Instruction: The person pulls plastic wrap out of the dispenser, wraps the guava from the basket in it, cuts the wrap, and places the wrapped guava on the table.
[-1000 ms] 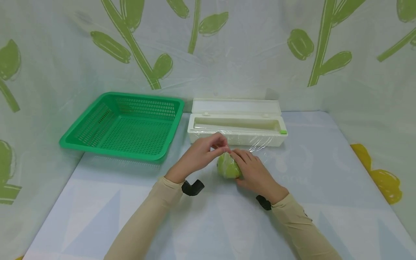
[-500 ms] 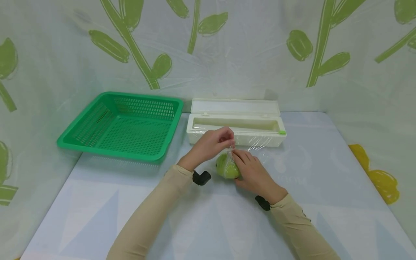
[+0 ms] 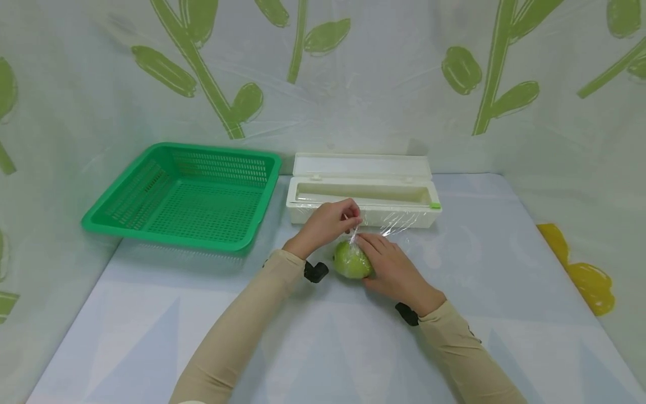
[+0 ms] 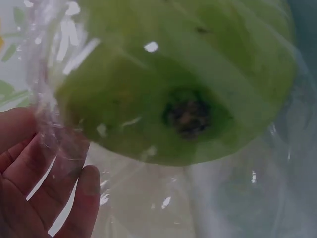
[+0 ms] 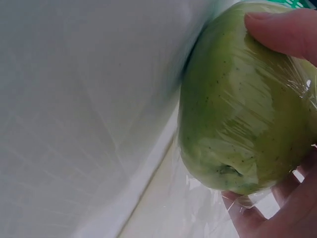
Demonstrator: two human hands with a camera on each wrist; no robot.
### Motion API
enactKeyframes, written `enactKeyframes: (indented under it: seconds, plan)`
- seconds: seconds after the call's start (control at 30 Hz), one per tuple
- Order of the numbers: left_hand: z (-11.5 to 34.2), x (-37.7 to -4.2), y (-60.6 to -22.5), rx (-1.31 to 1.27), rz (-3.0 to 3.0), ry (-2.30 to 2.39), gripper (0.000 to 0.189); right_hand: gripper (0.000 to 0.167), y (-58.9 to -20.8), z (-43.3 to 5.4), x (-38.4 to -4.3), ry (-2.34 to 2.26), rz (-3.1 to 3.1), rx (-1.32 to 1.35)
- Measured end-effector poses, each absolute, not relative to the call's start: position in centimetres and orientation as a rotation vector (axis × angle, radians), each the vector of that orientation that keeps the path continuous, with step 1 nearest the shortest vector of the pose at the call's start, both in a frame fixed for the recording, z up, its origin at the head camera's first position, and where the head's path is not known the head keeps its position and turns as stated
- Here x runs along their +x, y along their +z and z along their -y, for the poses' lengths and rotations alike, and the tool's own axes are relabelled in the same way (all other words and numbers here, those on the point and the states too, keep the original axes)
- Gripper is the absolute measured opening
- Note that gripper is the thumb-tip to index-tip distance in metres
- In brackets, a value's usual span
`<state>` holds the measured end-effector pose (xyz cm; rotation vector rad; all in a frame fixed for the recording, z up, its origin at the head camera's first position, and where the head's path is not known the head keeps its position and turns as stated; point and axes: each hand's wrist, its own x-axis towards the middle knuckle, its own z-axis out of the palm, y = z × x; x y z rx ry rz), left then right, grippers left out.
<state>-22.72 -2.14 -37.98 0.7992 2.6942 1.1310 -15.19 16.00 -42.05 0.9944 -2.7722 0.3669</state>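
Observation:
A green apple [image 3: 350, 261] sits on the table, wrapped in clear cling film [image 5: 242, 114]. My right hand [image 3: 393, 269] grips it from the right side, with the thumb and fingers around it in the right wrist view. My left hand [image 3: 330, 223] is just above the apple and pinches a gathered part of the film [image 4: 47, 114]. The dark blossom end of the apple [image 4: 185, 116] shows through the film in the left wrist view. More loose film spreads behind the apple, towards the white box.
Behind my hands stands a long white cling film box [image 3: 363, 216] with its lid raised and a green slider at its right end. A green plastic basket [image 3: 242, 238] is at the back left. The table [image 3: 313, 348] meets a leaf-patterned cloth wall.
My left hand has moved up and to the right over the apple, drawing the film up with it. The right hand keeps its hold on the apple.

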Motion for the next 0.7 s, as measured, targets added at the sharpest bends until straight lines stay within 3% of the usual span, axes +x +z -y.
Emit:
enactKeyframes:
  seconds: [0.7]
  plan:
    - [1.5, -23.3, -39.8, 0.712, -2.730, 1.057, 0.007, 0.093, -42.0, -16.3, -15.3, 0.468, 2.713, 1.043]
